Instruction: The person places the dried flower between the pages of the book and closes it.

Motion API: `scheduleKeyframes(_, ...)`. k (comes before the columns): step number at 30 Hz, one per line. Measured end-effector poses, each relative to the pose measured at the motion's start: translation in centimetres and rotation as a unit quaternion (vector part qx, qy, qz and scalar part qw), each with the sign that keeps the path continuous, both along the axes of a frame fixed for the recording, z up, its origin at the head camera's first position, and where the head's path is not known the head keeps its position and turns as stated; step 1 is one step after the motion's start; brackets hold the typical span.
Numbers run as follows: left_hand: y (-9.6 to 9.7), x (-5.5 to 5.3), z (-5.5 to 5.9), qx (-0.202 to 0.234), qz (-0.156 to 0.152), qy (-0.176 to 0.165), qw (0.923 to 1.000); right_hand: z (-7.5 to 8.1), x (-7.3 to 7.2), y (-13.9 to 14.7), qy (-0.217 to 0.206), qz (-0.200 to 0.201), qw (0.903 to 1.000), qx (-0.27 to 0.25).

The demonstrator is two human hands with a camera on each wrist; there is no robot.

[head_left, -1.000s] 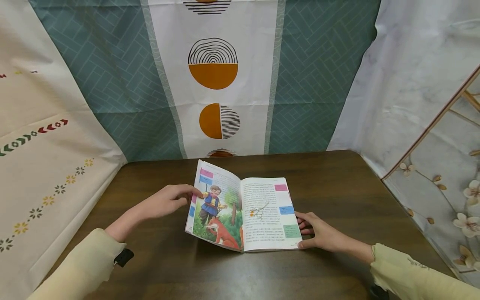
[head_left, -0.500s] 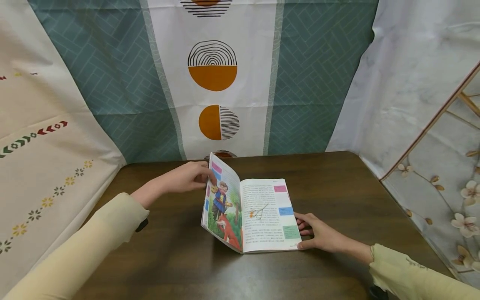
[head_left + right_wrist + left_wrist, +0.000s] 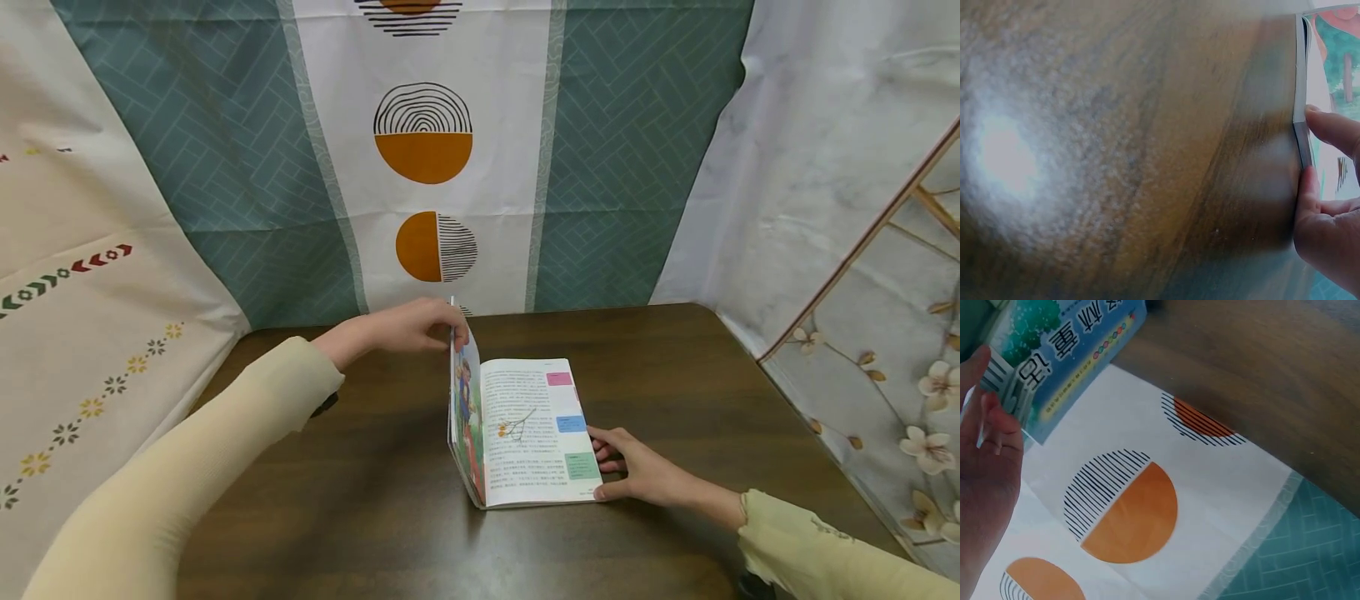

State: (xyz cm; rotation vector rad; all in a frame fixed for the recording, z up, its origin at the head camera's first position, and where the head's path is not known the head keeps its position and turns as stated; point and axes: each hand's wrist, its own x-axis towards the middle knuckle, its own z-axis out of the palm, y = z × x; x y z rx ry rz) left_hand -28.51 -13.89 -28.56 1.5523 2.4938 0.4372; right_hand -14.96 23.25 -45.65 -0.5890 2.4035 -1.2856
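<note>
An open book [image 3: 525,433] lies on the brown table, its right page flat with text, coloured boxes and a small twig drawing. Its left half stands nearly upright, showing a narrow strip of a colour picture. My left hand [image 3: 423,325] grips the upper edge of that raised half, thumb and fingers on either side. In the left wrist view the blue-green cover [image 3: 1072,356] faces outward beside the left hand [image 3: 988,469]. At the book's lower right edge, my right hand [image 3: 637,467] pinches the side, thumb above; the right wrist view shows the right hand [image 3: 1335,212] there too.
The dark wooden table [image 3: 637,367] extends around the book. Behind it hangs a patterned cloth [image 3: 420,183] with orange half circles. A cream cloth [image 3: 90,333] borders the left, a floral one [image 3: 862,333] the right.
My left hand has moved right and up, lifting the book's left half from a slant to nearly upright. The right hand has stayed at the right edge.
</note>
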Motion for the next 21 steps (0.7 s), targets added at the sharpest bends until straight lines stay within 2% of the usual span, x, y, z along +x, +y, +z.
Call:
scheduleKeyframes(3, 1.2, -0.5, 0.5, -0.013, -0.005, -0.014, 0.9998, 0.0, 0.1, 0.0, 0.005, 0.001, 1.0000, -0.002)
scheduleKeyframes(9, 3.7, -1.7, 1.0, -0.043, -0.038, -0.007, 0.9983, -0.2, 0.2, 0.1, 0.013, 0.005, 0.9999, -0.009)
scheduleKeyframes(12, 4.8, -2.3, 0.9, -0.063, -0.036, 0.003, 0.9973, -0.2, 0.2, 0.2, 0.016, 0.003, 0.9998, -0.009)
scheduleKeyframes(17, 6.6, -3.2, 0.5, -0.097, -0.011, 0.008, 0.9952, -0.4, 0.3, 0.2, 0.020, -0.001, 0.9998, -0.006)
scheduleKeyframes(21, 8.4, -3.8, 0.1, -0.103, -0.005, -0.020, 0.9945, -0.5, 0.3, 0.2, 0.023, -0.007, 0.9996, -0.013)
